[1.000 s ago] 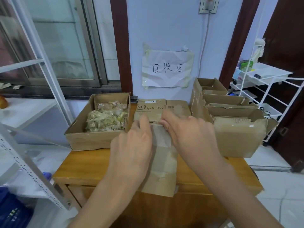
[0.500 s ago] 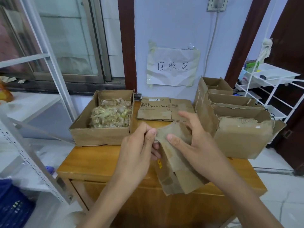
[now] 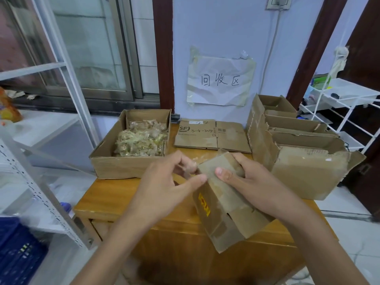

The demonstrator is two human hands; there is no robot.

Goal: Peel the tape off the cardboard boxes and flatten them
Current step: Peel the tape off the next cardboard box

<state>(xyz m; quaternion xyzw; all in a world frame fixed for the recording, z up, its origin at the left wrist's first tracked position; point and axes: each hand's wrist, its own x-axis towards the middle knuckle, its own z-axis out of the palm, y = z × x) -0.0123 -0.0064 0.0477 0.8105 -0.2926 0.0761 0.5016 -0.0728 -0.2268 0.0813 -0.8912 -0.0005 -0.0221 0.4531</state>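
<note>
A small brown cardboard box (image 3: 224, 204) with a yellow-and-red mark is held tilted above the wooden table (image 3: 115, 198). My right hand (image 3: 250, 182) grips its upper end, thumb on the front face. My left hand (image 3: 166, 184) pinches a strip of clear tape (image 3: 202, 158) at the box's top left corner. A flattened box (image 3: 211, 136) with handwriting lies at the back of the table.
An open box of crumpled peeled tape (image 3: 141, 140) stands at the back left. Several open torn boxes (image 3: 298, 149) crowd the right side. A white metal rack (image 3: 41, 182) is on the left, a white wire shelf (image 3: 345, 103) on the right, a blue crate (image 3: 18, 254) lower left.
The box went from lying flat under both hands to being lifted and tilted. My left hand has shifted to its top corner and now pulls tape away to the left.
</note>
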